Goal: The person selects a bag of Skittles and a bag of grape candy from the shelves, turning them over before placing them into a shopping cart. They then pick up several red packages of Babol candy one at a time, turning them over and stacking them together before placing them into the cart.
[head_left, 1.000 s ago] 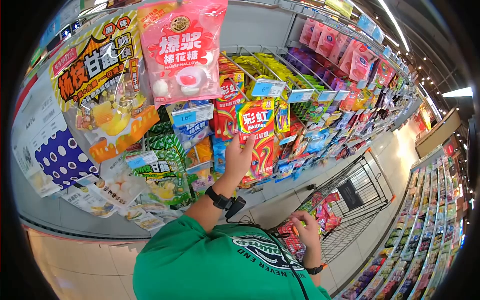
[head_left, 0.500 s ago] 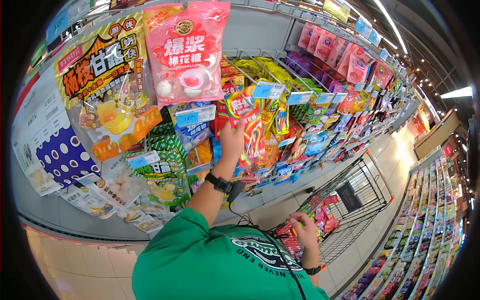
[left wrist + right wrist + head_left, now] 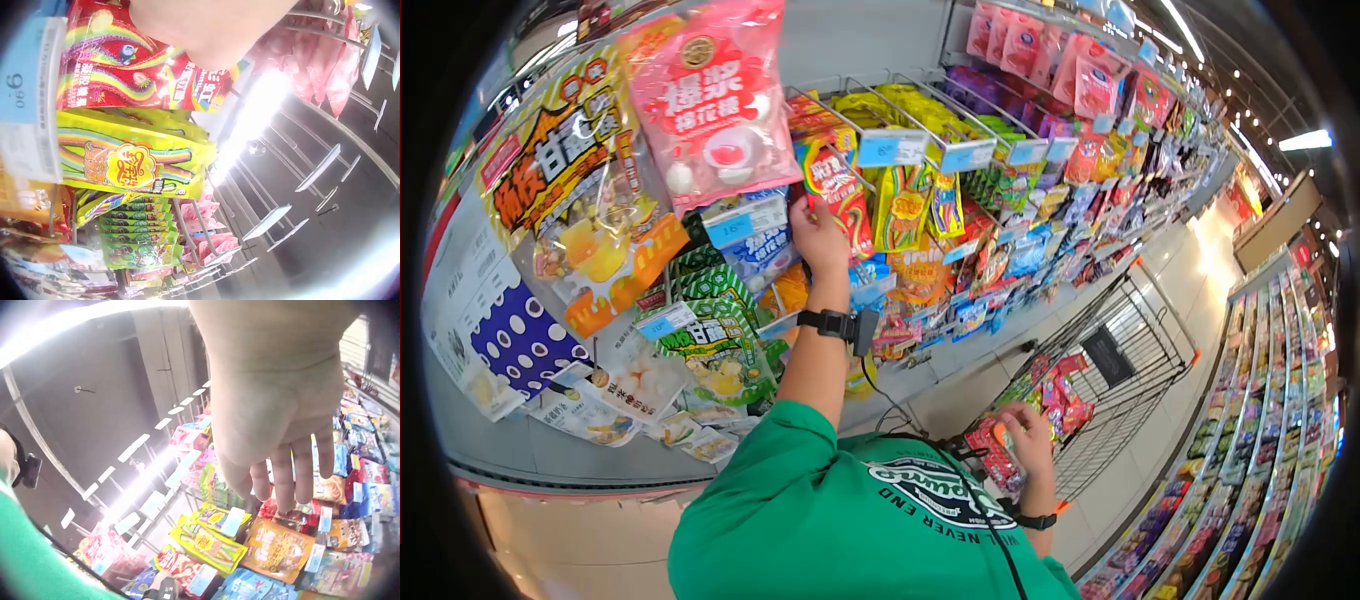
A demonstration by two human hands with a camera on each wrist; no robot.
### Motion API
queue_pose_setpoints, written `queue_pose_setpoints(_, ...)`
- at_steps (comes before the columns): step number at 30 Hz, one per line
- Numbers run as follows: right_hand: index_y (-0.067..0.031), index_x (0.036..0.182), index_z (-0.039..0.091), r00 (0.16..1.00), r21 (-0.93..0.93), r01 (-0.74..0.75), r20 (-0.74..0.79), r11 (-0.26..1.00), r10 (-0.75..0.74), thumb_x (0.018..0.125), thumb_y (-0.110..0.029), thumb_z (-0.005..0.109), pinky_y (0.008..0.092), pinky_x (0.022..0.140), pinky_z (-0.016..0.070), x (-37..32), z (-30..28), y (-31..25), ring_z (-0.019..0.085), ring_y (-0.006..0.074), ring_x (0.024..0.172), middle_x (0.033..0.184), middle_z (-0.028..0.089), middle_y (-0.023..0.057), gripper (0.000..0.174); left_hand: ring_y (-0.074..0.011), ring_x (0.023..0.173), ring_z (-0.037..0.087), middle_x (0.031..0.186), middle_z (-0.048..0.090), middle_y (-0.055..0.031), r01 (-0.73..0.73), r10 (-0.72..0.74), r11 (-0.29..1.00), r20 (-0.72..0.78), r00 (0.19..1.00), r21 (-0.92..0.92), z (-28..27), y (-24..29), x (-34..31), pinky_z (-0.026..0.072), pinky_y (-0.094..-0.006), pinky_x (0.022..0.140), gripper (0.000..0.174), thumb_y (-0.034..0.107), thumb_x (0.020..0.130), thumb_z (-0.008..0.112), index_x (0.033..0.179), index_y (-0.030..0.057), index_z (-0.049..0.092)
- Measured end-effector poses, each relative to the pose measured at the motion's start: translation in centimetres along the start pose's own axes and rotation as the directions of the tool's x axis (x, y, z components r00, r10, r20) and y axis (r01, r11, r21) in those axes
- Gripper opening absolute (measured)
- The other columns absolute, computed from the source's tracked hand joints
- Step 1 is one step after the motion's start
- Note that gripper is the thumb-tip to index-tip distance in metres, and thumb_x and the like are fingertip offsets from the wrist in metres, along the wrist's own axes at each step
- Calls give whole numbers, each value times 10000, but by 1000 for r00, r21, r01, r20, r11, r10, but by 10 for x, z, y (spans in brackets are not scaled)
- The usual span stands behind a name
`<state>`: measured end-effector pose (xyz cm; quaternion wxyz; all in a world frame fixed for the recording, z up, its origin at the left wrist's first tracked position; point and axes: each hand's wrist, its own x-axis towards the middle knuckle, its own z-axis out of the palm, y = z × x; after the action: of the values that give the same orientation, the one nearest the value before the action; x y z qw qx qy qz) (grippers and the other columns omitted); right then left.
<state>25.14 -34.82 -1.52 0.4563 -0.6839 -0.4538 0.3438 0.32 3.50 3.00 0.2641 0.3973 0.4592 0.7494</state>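
Observation:
In the head view my left hand (image 3: 820, 240) is raised to the rack and pinches the left edge of a red rainbow candy pack (image 3: 840, 190), below a blue price tag (image 3: 892, 148). The left wrist view has the red pack (image 3: 137, 69) beside a yellow-green pack (image 3: 134, 156), my left hand (image 3: 212, 22) over its edge; the fingertips are hidden. My right hand (image 3: 1028, 440) hangs by the cart with nothing in it. In the right wrist view the fingers of that hand (image 3: 281, 412) are loosely extended.
A large pink marshmallow bag (image 3: 715, 110) and a yellow bag (image 3: 585, 190) hang at the left. A wire cart (image 3: 1140, 350) holding red candy packs (image 3: 1055, 395) stands at the lower right. Another stocked shelf (image 3: 1240, 430) runs along the right.
My left hand has moved left with the red pack, which has tilted and now sits further left at the rack. The view has shifted slightly. My right hand stays by the cart.

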Motion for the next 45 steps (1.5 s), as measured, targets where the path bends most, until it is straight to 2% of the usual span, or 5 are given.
queue_pose_setpoints(8,1,870,648,942,15,-132,-309,991,131,892,-162,542,274,664,454,14,-119,188,575,116,735,768,630,20,195,-262,1152,517,1280,506,-204,-117,116,993,167,979,-8,-13,3,-17,389,-371,1018,515,-20,824,609,1288,-79,392)
queue_pose_setpoints(12,7,921,639,866,278,-389,-215,879,451,899,-236,557,286,647,494,5,-145,337,607,143,722,809,655,72,257,-179,891,571,1156,532,-136,-162,131,969,169,977,187,-7,47,-67,483,-294,725,444,37,845,612,1238,-66,433)
queue_pose_setpoints(18,11,1074,663,757,-334,-634,-81,698,649,806,-328,585,395,859,503,2,-131,444,649,343,961,1042,678,206,440,-197,1026,556,1182,539,-144,-437,305,819,362,881,372,-17,50,-122,466,-321,834,384,21,894,567,1255,-26,444)
queue_pose_setpoints(23,-37,1266,554,638,-365,-703,55,610,768,779,-330,650,405,956,454,25,-102,511,578,357,1128,1181,617,230,576,-196,1042,532,1184,542,-136,-410,-14,712,595,804,570,-27,47,-198,442,-296,824,395,20,896,553,1276,8,448)
queue_pose_setpoints(45,-130,922,724,660,-876,-194,218,443,719,878,-166,495,432,752,526,43,-63,516,691,275,894,936,715,108,235,-203,927,574,1153,559,-141,-561,-276,395,676,683,728,-37,46,-287,489,-297,741,215,-4,874,560,1087,14,584)
